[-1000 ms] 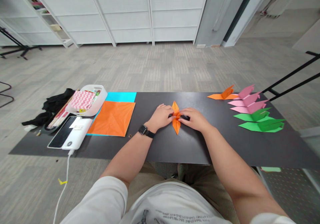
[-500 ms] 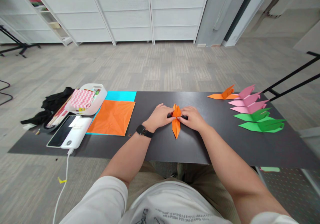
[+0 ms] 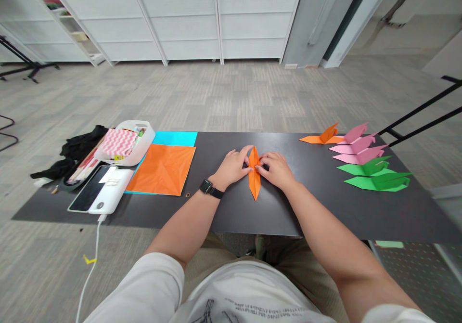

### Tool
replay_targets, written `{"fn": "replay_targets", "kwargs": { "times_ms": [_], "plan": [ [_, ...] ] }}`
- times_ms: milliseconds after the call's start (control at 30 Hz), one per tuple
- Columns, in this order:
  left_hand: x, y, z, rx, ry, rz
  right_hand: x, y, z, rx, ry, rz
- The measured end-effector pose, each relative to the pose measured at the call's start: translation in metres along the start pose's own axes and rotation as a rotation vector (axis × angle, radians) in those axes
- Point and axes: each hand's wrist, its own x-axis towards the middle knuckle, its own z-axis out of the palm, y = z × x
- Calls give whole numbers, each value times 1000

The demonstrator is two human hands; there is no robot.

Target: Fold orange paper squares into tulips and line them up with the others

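Observation:
A long, pointed piece of folded orange paper (image 3: 254,183) lies on the dark table, its tips facing away from me and towards me. My left hand (image 3: 236,166) grips its left edge, with the thumb at the middle and the index finger stretched up near the far tip. On the opposite side my right hand (image 3: 277,170) pinches the right edge near the middle. Parts of the fingers are hidden behind the paper. To the right stand folded paper birds: an orange bird (image 3: 323,136), several pink birds (image 3: 357,146) and green birds (image 3: 386,181).
Left of my hands lie flat orange paper (image 3: 164,169) and blue paper (image 3: 176,138). Beyond them are a white basket (image 3: 146,142) of supplies, a black cloth (image 3: 81,142), a phone (image 3: 86,188) and a white power bank (image 3: 113,190) with a cable (image 3: 94,251).
The paper's upper flap, tipped towards me before, now points away in line with the rest. My left index finger has stretched out towards the far tip.

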Motion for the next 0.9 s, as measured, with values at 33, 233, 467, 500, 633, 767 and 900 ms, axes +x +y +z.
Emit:
{"fn": "replay_targets", "kwargs": {
  "times_ms": [33, 233, 467, 500, 633, 767, 900],
  "plan": [
    [0, 0, 0, 0, 7, -2, 0, 0, 1, -5, 2, 11],
    [0, -4, 0, 65, -7, 69, 1, 1, 2, -19, 24, 70],
    [-1, -1, -4, 204, -53, 62, 0, 4, 3, -10, 21, 19],
    [-1, -1, -4, 209, -52, 54, 0, 5, 4, -16, 14, 13],
    [-2, 0, -5, 209, -54, 42, -1, 10, 7, -37, 2, 5],
    [-3, 2, -5, 178, -22, 86, -1, 13, 10, -52, -2, -7],
    [-4, 7, -5, 202, -42, 98, -1, 14, 11, -43, 0, -17]
  ]
}}
